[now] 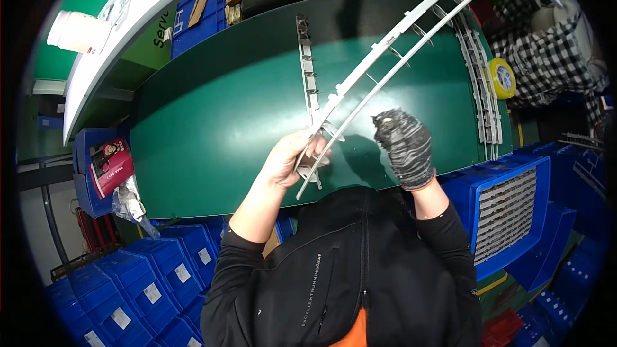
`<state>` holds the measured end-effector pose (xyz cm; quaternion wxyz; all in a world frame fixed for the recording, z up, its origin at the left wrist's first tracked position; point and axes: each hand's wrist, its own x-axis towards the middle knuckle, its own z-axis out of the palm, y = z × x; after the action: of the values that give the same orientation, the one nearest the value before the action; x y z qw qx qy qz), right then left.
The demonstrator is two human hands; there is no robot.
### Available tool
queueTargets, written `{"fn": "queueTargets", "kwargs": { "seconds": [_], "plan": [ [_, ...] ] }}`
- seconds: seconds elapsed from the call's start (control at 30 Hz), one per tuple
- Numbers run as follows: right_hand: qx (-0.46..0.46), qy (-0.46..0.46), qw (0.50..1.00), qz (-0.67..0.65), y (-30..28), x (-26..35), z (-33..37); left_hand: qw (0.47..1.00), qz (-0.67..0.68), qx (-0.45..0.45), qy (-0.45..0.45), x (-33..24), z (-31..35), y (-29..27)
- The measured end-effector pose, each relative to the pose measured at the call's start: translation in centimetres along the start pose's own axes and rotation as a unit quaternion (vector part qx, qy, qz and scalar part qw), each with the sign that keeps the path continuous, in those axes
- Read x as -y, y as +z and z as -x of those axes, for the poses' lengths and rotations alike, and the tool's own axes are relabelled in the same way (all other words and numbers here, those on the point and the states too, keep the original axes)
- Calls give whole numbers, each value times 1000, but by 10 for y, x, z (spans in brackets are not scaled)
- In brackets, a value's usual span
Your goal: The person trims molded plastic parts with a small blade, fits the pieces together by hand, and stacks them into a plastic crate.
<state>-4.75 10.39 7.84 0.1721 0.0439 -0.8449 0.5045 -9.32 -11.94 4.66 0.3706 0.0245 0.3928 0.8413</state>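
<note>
My bare left hand [286, 162] is closed around the near end of a long, pale, ladder-like rail frame [367, 67]. The frame slants up and away to the far right, above the green table [212, 122], its two rails joined by thin cross pieces. To the right of the frame, apart from it, my right hand [408, 151] wears a grey-and-black knit glove. Its fingers are curled in, and whatever they may hold is hidden. Behind the held frame a narrower slotted strip [308, 71] lies on the table, its near part partly covered.
More slotted strips [479, 83] lie along the table's right side, beside a yellow tape roll [502, 78]. A blue crate of stacked metal strips [508, 215] stands at right. Blue crates [148, 283] fill the lower left. A red device [114, 167] sits at the left edge.
</note>
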Motion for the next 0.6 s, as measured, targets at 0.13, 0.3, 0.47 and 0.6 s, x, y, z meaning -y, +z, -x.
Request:
{"fn": "queueTargets", "kwargs": {
  "seconds": [0.13,0.3,0.47,0.6],
  "plan": [
    [-19,-23,999,45,14,1,3,997,62,14,-46,8,-6,10],
    [179,59,980,-67,8,8,15,988,137,28,-67,10,-10,8],
    [103,22,994,-44,9,11,16,993,109,16,-52,13,-12,16],
    [93,26,993,65,13,22,9,999,-41,-28,8,17,-12,23]
  ]
}}
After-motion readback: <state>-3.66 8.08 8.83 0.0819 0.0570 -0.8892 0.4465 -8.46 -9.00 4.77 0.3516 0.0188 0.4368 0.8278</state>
